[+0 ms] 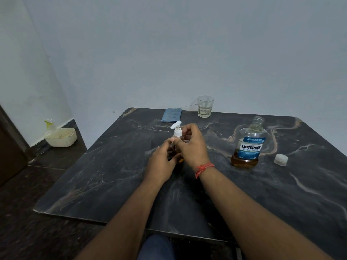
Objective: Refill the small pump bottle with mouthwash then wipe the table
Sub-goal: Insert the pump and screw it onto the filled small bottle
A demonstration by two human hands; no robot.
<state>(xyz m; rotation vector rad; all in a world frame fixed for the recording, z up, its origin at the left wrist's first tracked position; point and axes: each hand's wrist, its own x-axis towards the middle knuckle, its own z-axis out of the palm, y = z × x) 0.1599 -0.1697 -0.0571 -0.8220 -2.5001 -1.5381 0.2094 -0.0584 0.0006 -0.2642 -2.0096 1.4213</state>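
Observation:
The small pump bottle point(177, 132) stands upright in the middle of the dark marble table point(112, 175), its white pump head showing above my fingers. My left hand point(162, 160) wraps its body, which is mostly hidden. My right hand point(191, 143) pinches the white collar just under the pump head. To the right stands the mouthwash bottle point(248, 145), uncapped, with a little amber liquid at its bottom. Its white cap point(281, 159) lies on the table further right. A folded blue cloth point(171, 114) lies at the table's far edge.
A clear drinking glass point(205, 106) stands at the far edge beside the cloth. On the floor to the left, a cream basket point(62, 137) sits against the wall with a spray bottle point(49, 125) behind it. A dark door edge point(9, 147) is at far left.

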